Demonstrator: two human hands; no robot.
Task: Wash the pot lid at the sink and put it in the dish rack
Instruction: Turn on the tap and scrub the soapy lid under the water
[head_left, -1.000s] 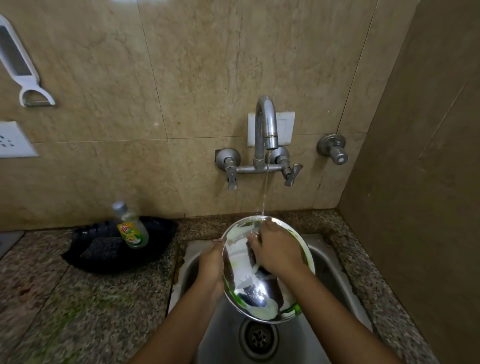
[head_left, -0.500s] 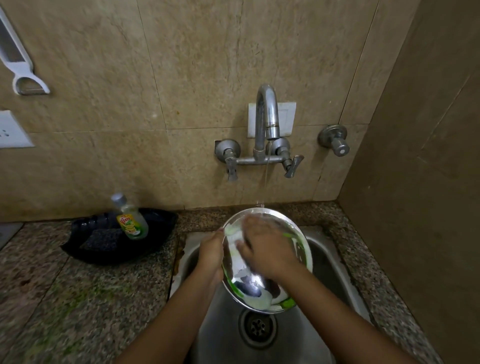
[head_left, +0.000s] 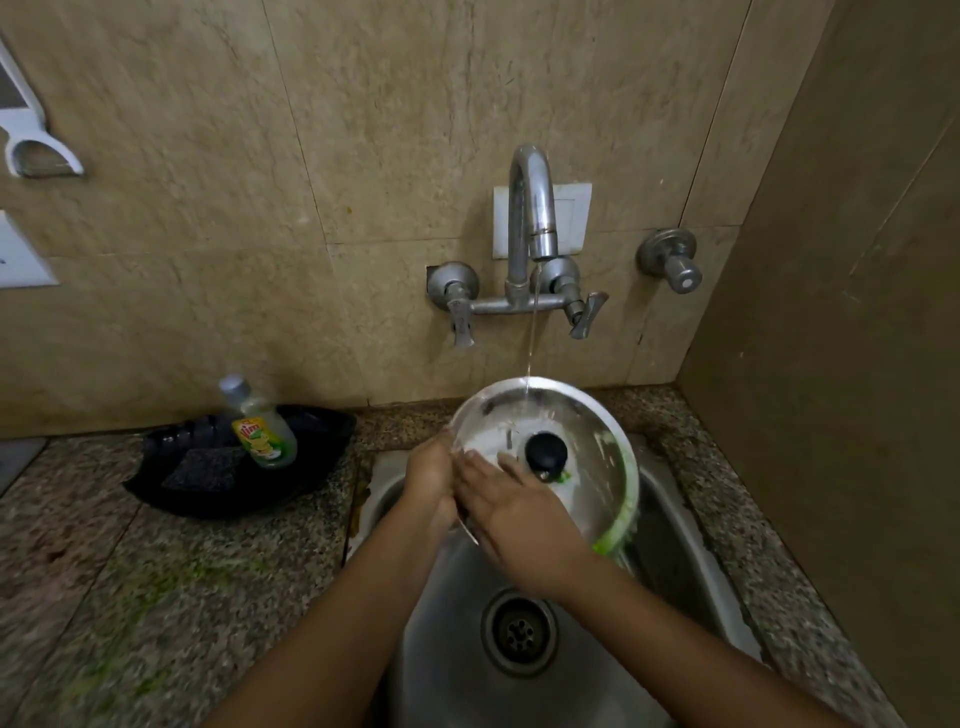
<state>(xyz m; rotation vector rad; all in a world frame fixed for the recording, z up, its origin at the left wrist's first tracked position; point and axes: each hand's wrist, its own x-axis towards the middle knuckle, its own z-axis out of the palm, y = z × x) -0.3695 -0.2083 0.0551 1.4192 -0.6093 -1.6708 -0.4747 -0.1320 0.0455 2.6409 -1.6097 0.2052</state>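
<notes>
A round steel pot lid (head_left: 582, 431) with a black knob (head_left: 545, 451) is held tilted over the steel sink (head_left: 685, 551), knob side facing me. Green soap clings to its lower right rim. A thin stream from the tap (head_left: 530, 208) lands on the lid's upper edge. My left hand (head_left: 431, 483) grips the lid's left rim. My right hand (head_left: 511, 512) lies flat on the lid's top face, fingers spread just left of the knob. No dish rack is in view.
A black tray (head_left: 322, 462) on the granite counter left of the sink holds a dish soap bottle (head_left: 260, 426) and a dark scrub pad (head_left: 205, 467). The drain (head_left: 519, 631) sits below my hands. A tiled side wall rises close on the right.
The lid has been flipped: its shiny underside faced me before, now the knob side does. My right hand moved from the underside to the top face.
</notes>
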